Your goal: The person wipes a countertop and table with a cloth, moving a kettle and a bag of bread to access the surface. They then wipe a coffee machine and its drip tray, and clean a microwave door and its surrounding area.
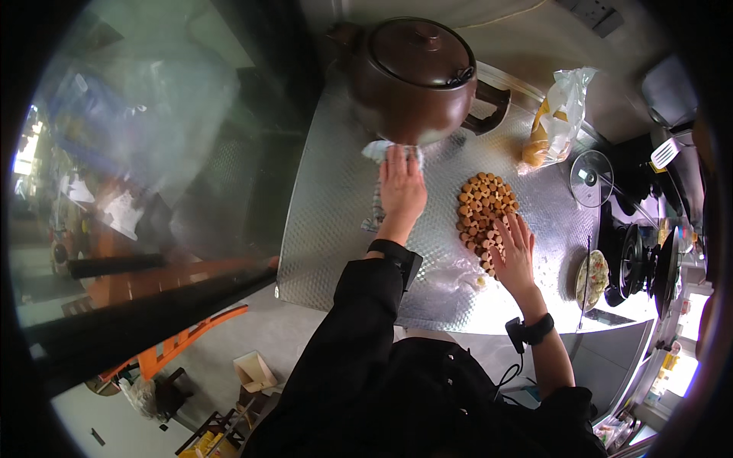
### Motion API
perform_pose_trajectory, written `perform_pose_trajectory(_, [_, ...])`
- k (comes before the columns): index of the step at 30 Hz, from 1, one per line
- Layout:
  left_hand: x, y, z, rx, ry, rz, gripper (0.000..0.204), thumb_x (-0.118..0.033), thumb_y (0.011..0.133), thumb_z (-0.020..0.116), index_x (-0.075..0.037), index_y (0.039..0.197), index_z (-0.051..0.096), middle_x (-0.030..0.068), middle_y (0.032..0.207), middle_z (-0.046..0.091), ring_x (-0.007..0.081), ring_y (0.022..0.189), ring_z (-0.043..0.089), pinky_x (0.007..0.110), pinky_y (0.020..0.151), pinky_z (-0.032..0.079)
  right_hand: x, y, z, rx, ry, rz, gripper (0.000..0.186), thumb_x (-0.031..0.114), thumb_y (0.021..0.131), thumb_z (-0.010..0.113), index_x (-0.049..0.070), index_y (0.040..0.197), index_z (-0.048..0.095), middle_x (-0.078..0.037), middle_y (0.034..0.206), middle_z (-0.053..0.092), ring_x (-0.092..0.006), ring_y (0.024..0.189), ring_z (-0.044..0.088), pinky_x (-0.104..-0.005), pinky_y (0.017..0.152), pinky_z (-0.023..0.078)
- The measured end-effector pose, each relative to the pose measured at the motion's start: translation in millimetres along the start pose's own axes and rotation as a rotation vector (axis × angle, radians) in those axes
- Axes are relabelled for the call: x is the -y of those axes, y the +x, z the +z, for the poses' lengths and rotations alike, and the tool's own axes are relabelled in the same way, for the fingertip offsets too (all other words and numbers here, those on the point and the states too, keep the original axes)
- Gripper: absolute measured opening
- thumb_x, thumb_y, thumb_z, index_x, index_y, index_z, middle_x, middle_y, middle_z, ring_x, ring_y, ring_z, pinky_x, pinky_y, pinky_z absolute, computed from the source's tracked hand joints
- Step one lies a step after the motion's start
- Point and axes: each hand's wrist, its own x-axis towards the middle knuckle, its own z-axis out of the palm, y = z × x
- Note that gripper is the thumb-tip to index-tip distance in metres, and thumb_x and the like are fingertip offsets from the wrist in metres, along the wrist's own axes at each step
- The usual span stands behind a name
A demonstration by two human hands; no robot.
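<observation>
My left hand [402, 187] lies with straight fingers on a pale checked cloth [376, 223], pressing it to the silvery textured counter covering [321, 206]. The fingertips are close to the base of a large brown lidded pot [412, 84], which has a handle on its right side. On the right, my right hand [515, 256] is open, fingers spread over the edge of a trivet [479, 210] made of many small round wooden pieces. Part of the trivet is hidden under that hand. Crumpled clear plastic [450, 278] is just left of the trivet's near end.
A plastic bag with yellow contents [540, 141] stands at the back right. Beside it are a glass lid [592, 179], a white slotted spatula [666, 153], black pans [630, 259] and a speckled round item [593, 278]. A dark-framed glass pane [153, 183] borders the left.
</observation>
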Motion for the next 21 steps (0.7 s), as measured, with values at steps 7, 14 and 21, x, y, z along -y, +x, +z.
perform_pose_trajectory(7, [-33.4, -4.6, 8.3, 0.241, -0.1, 0.402, 0.048, -0.023, 0.089, 0.05, -0.007, 0.134, 0.043, 0.0115, 0.139, 0.041, 0.0258, 0.132, 0.034, 0.039, 0.109, 0.027, -45.9, -51.8, -10.5, -0.117, 0.112, -0.033, 0.049, 0.011, 0.08, 0.061, 0.01, 0.128, 0.049, -0.014, 0.139, 0.039, -0.0374, 0.131, 0.031, -0.0508, 0.106, 0.027])
perform_pose_trajectory(14, [12.4, -63.3, -35.6, 0.349, -0.02, 0.448, 0.044, -0.02, 0.093, 0.044, -0.01, 0.135, 0.041, 0.0132, 0.142, 0.036, 0.0304, 0.134, 0.031, 0.043, 0.11, 0.028, -47.9, -65.3, -18.9, -0.179, 0.209, -0.034, 0.045, 0.004, 0.077, 0.061, 0.008, 0.121, 0.054, -0.015, 0.134, 0.045, -0.0392, 0.126, 0.037, -0.047, 0.103, 0.034])
perform_pose_trajectory(21, [114.2, -72.5, -94.1, 0.104, 0.198, -0.057, 0.053, -0.016, 0.085, 0.054, -0.002, 0.134, 0.038, 0.0207, 0.138, 0.037, 0.0378, 0.13, 0.033, 0.049, 0.105, 0.03, -39.7, -68.8, -22.5, -0.19, 0.252, 0.056, 0.045, 0.003, 0.076, 0.062, 0.009, 0.121, 0.055, -0.015, 0.136, 0.044, -0.038, 0.127, 0.036, -0.0469, 0.103, 0.034])
